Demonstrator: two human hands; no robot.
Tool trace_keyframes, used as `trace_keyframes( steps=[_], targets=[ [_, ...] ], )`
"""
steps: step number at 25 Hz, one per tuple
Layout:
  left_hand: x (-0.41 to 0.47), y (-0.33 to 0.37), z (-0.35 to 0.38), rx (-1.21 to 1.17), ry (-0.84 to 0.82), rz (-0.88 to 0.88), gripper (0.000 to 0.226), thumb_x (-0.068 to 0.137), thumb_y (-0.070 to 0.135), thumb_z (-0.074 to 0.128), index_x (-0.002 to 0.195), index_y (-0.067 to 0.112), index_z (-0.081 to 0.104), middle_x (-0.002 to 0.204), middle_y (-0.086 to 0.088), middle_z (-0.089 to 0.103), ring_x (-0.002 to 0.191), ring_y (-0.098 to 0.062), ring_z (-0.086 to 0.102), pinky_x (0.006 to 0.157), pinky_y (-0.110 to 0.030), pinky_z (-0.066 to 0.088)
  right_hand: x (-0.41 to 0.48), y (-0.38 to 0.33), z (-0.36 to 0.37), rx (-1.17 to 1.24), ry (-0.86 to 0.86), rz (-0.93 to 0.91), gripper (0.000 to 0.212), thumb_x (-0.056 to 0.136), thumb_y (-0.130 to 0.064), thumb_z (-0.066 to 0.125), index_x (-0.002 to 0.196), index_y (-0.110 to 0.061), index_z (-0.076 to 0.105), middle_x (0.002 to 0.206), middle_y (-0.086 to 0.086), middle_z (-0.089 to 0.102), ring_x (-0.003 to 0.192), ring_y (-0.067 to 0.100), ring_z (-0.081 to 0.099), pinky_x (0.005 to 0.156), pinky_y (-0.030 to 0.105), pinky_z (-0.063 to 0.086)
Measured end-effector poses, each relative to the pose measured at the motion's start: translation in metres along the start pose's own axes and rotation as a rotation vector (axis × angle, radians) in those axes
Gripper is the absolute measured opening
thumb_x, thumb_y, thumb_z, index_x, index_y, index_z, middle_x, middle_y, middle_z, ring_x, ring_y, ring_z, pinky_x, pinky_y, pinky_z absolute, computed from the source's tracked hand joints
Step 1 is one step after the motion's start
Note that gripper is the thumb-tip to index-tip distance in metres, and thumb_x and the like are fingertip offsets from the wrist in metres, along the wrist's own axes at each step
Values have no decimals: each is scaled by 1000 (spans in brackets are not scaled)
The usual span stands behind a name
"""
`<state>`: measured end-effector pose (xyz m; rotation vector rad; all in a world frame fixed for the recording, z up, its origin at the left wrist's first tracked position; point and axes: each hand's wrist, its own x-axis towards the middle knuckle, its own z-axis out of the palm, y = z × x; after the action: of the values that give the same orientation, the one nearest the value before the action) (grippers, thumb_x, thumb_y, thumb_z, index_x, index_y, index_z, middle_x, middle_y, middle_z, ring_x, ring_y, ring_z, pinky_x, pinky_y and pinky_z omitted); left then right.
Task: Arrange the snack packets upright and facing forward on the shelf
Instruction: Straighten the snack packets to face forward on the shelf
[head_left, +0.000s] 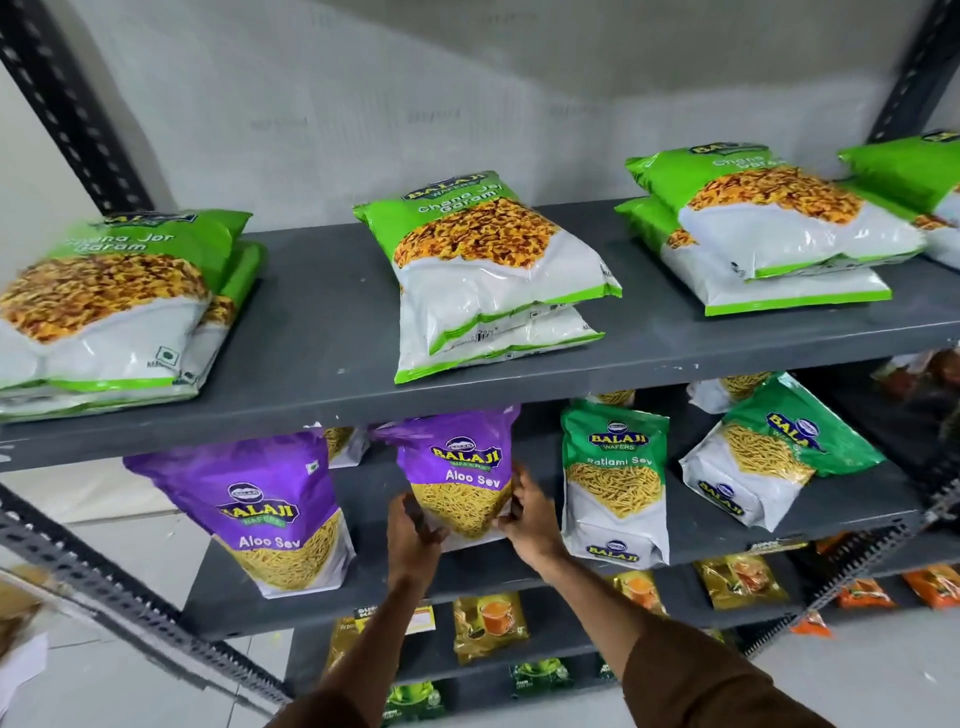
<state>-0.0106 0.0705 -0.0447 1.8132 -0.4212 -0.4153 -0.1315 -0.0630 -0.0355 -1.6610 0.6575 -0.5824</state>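
Cut off at the left edge: a stack of green Chana Jor Garam packets (111, 306). Half hidden behind the upper shelf (332, 322): the top of the purple Aloo Sev packet (457, 467), upright at lower centre, gripped low on both sides by left hand (413, 525) and right hand (530, 512). Just right, an upright Ratlami Sev packet (615, 483); beyond, a tilted green packet (774, 452). Left, another Aloo Sev packet (270, 514). Readable throughout: Balaji Wafers.
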Motion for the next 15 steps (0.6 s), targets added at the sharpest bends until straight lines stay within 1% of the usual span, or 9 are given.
trace_keyframes(
  steps=[3,4,5,6,8,9,11,13,15],
  targets=[
    [-2,0,4,-12,-34,-17,64,68,-12,73,118,15,43,116,-17,54,110,-34,57,79,-19,50,-6,-3,-2,-67,18,28,70,73,8,77,121,-34,49,112,-10,70,99,-17,64,85,9,51],
    [-8,6,4,9,-35,-15,64,71,-12,71,123,11,42,121,-17,50,115,-33,53,81,-14,48,-8,-6,-4,-106,7,24,70,77,2,76,126,-37,47,114,-9,69,103,-14,65,88,11,52],
    [-17,8,6,53,11,8,66,73,-9,71,129,7,39,127,-18,44,121,-31,45,88,-11,42,-8,-8,-6,-144,-8,8,70,80,-5,74,133,-40,45,116,-8,70,107,-4,67,91,18,55],
    [-28,9,10,125,84,39,67,76,0,72,133,6,37,134,-17,37,126,-30,36,98,-17,35,-10,-11,-10,-190,-19,-13,73,82,-9,71,141,-38,40,116,-5,70,108,5,68,93,27,57],
    [-55,5,22,234,206,137,60,83,24,66,132,7,35,140,-18,28,129,-24,25,106,-44,29,-10,-20,-25,-281,37,-57,80,85,-8,65,151,-33,28,116,4,69,104,10,65,93,27,54],
    [-69,7,32,257,185,202,54,86,35,60,127,9,36,137,-15,28,126,-21,25,106,-49,29,-11,-25,-38,-315,92,-77,79,85,-6,63,152,-32,27,125,8,65,109,9,60,96,23,49],
    [-82,17,55,298,37,383,42,91,50,45,120,19,39,126,2,32,119,-13,30,105,-41,31,-12,-34,-67,-374,214,-122,73,86,-6,61,149,-29,34,141,4,55,126,11,51,105,21,41],
    [-79,40,86,316,-88,490,25,96,39,40,116,25,45,118,1,45,111,-9,38,98,-37,37,-15,-32,-102,-434,338,-118,69,83,-11,66,146,-26,40,138,1,56,128,17,49,109,32,42],
    [-72,65,116,285,-194,444,19,99,33,41,114,28,50,113,1,59,104,-10,51,91,-36,44,-20,-25,-129,-463,444,-16,68,80,-13,68,143,-22,43,134,5,59,125,25,50,105,39,45]
  ],
)
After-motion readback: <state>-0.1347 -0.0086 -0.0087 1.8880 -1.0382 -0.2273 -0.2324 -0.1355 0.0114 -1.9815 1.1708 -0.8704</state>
